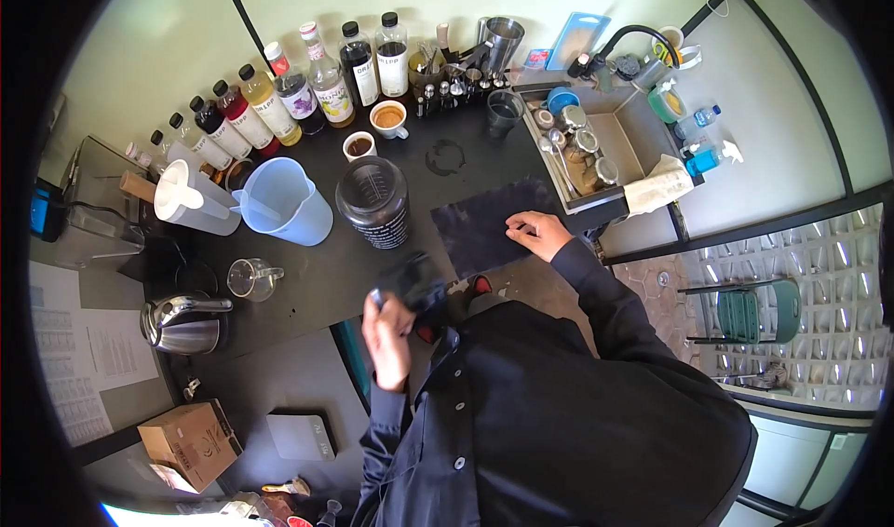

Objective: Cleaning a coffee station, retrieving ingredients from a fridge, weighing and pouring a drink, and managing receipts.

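Note:
My left hand (388,335) is closed on a dark, blurred object (415,282) with a glossy surface, in front of my chest at the counter's front edge. Its kind cannot be told. My right hand (534,234) rests over a black mat (489,227) with its fingers bent and nothing seen in them. Behind my left hand stands a dark translucent shaker jar (374,206) with white lettering. Beyond it are a small white cup of dark liquid (360,146) and a white cup of coffee with crema (388,118). A translucent blue plastic pitcher (286,206) stands left of the jar.
Syrup bottles (244,115) line the wall. A dark tumbler (503,111) stands left of the sink (618,136), which has upturned glassware beside its basin. A glass pitcher (251,279) and a steel kettle (185,324) are at left; a scale (300,436) and a cardboard box (192,447) lie nearer.

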A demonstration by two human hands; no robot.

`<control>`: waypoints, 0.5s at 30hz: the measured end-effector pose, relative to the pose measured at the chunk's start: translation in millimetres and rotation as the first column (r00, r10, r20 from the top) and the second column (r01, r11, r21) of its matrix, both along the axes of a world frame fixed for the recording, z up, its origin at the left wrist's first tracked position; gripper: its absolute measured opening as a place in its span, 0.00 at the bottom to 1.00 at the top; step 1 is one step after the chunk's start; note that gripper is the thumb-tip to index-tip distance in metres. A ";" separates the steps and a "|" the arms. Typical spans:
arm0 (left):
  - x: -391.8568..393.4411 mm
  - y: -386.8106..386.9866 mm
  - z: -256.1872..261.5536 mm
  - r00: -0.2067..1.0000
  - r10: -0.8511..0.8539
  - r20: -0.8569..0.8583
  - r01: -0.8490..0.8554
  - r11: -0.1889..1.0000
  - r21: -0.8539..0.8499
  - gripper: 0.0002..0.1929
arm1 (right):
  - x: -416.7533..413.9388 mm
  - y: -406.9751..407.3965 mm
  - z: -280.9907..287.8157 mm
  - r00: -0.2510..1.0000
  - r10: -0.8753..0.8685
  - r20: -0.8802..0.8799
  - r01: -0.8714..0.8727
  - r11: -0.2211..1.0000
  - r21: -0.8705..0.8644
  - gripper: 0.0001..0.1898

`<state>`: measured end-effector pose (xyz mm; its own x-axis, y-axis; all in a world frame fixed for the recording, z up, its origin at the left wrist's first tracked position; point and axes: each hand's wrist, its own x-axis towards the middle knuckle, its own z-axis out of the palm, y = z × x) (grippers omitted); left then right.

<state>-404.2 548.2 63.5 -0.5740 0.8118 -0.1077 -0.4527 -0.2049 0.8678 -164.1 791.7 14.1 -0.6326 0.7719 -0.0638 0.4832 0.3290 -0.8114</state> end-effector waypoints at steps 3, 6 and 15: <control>16.6 39.5 6.0 0.949 -0.200 -0.243 0.180 0.979 -0.099 0.05 | 14.6 2.0 3.1 0.999 -0.029 0.039 0.028 0.999 0.036 0.16; 28.5 68.8 6.2 0.824 -0.242 -0.512 0.150 0.965 -0.214 0.08 | 32.6 5.9 2.4 0.998 -0.043 0.035 0.043 0.999 0.006 0.15; 80.3 150.8 0.6 0.602 -0.371 -0.707 0.127 0.919 -0.374 0.13 | 100.5 67.8 19.7 0.988 -0.140 -0.059 0.139 0.990 -0.019 0.17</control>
